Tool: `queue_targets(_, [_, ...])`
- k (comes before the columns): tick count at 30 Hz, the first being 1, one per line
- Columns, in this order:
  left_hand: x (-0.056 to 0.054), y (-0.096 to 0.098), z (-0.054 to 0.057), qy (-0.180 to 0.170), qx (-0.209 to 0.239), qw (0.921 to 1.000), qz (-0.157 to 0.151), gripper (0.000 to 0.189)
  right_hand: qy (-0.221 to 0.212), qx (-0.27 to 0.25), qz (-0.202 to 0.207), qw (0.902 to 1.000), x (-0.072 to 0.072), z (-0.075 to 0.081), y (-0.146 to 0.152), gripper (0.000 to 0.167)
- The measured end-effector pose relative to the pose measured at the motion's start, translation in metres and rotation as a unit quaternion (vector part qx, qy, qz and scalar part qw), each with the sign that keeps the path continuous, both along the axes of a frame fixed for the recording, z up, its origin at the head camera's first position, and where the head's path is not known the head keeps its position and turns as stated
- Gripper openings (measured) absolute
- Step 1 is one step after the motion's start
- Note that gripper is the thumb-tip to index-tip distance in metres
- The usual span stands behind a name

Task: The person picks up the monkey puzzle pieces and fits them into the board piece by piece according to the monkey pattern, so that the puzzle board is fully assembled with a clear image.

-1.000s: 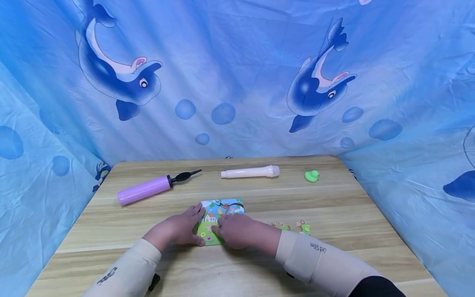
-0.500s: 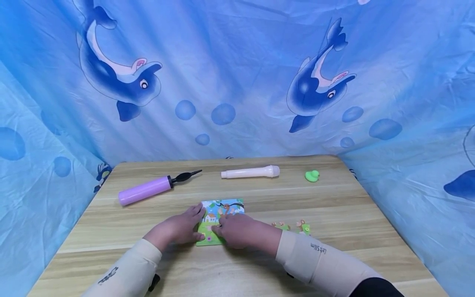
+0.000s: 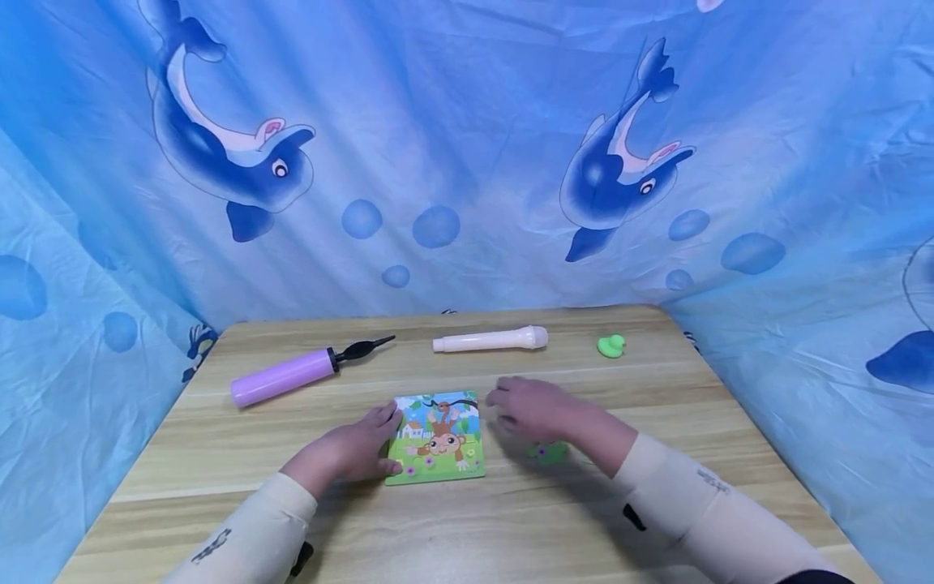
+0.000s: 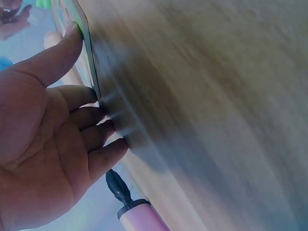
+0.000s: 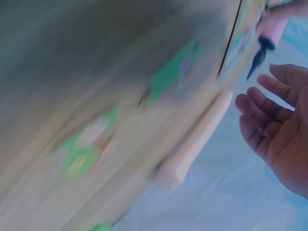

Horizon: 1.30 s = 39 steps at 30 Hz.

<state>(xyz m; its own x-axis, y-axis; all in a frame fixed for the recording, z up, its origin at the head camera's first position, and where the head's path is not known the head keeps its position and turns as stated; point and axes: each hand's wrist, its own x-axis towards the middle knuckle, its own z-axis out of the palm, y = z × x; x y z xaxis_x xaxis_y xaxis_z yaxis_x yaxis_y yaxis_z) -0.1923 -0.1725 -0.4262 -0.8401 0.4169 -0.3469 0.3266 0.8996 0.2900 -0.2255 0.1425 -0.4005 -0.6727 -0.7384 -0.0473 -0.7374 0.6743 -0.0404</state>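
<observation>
While your left hand (image 3: 357, 448) sits at the left side of the picture board (image 3: 443, 442), its thumb lies on the face near the lower-left corner. Fingers are spread from the thumb, only gently bent; tips come down along the edge and tabletop per left wrist view. Not wrapped round the board, just resting on it.

Board lies flat on the wooden table (image 3: 467, 539), centred in front of you. Monkey hanging from a branch, small house at left, flowers along the bottom.

Your right hand (image 3: 536, 408) is just right of the board's upper-right corner, raised above the table, its shadow below. Fingers loosely curled, thumb apart; right wrist view shows bare palm, nothing gripped. Not touching the board.

You have a green loose piece (image 3: 549, 453) right of the board, close by your right forearm and partly hidden in head view. Right wrist view gives you a second piece (image 5: 89, 142), green with a yellow spot, farther from the board; blurred, so can't read its print.

Far side of the table, your left to right: purple pump (image 3: 284, 378) with black nozzle (image 3: 360, 349) angled toward the middle, pale microphone-shaped stick (image 3: 490, 340) on its side, green toy duck (image 3: 610, 346). Blue dolphin-print cloth (image 3: 452, 154) behind and at both sides. Cream sleeves (image 3: 251, 519) on both your forearms, dark lettering on each.
</observation>
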Motion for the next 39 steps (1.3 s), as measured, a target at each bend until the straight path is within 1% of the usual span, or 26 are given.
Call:
queue_targets(2, [0.0, 0.0, 0.0, 0.003, -0.001, 1.0, -0.001, 0.086, -0.022, 0.005, -0.041, 0.9989, -0.002, 0.004, 0.017, 0.029])
queue_targets(4, [0.0, 0.0, 0.0, 0.003, -0.001, 1.0, -0.001, 0.086, -0.049, 0.011, -0.077, 0.9958, -0.001, 0.005, 0.032, 0.032])
queue_targets(6, [0.0, 0.0, 0.0, 0.001, -0.001, 1.0, 0.0, 0.086, -0.075, 0.018, -0.1, 0.992, 0.001, 0.003, 0.045, 0.04])
queue_targets(8, [0.001, 0.0, 0.001, 0.0, -0.002, 1.0, 0.0, 0.086, -0.095, 0.022, -0.115, 0.9885, 0.004, 0.0, 0.053, 0.049])
queue_targets(9, [0.001, 0.0, 0.001, 0.0, -0.002, 1.0, 0.0, 0.086, -0.103, 0.022, -0.116, 0.9876, 0.006, -0.002, 0.055, 0.053])
queue_targets(10, [0.001, 0.0, 0.001, 0.0, -0.002, 1.0, 0.001, 0.086, -0.104, 0.025, -0.114, 0.9877, 0.007, -0.005, 0.057, 0.054])
queue_targets(12, [0.001, 0.0, 0.001, 0.0, -0.002, 1.0, 0.001, 0.086, -0.107, 0.026, -0.11, 0.9878, 0.009, -0.01, 0.057, 0.05])
queue_targets(16, [0.0, -0.001, 0.0, -0.001, 0.001, 1.0, 0.002, 0.086, -0.092, 0.031, -0.09, 0.9912, 0.013, -0.02, 0.055, 0.033])
queue_targets(19, [0.0, -0.001, -0.001, -0.004, 0.002, 1.0, 0.003, 0.086, -0.073, 0.022, -0.066, 0.9949, 0.014, -0.025, 0.052, 0.023])
queue_targets(23, [0.0, 0.0, -0.002, -0.008, 0.001, 1.0, 0.006, 0.086, -0.056, 0.012, -0.047, 0.9973, 0.015, -0.026, 0.048, 0.016])
queue_targets(31, [0.002, 0.0, 0.0, -0.003, -0.002, 1.0, 0.004, 0.086, -0.05, 0.044, -0.05, 0.9965, 0.014, -0.028, 0.039, 0.019])
queue_targets(35, [0.002, 0.0, 0.0, -0.002, -0.001, 1.0, 0.004, 0.086, -0.052, 0.034, -0.051, 0.9968, 0.012, -0.025, 0.03, 0.02])
queue_targets(37, [0.002, -0.001, -0.001, -0.002, -0.001, 1.0, 0.003, 0.087, -0.045, 0.024, -0.042, 0.9978, 0.011, -0.022, 0.023, 0.02])
queue_targets(39, [0.001, -0.001, -0.001, -0.003, 0.0, 1.0, 0.004, 0.087, -0.033, 0.016, -0.023, 0.9991, 0.01, -0.018, 0.015, 0.02])
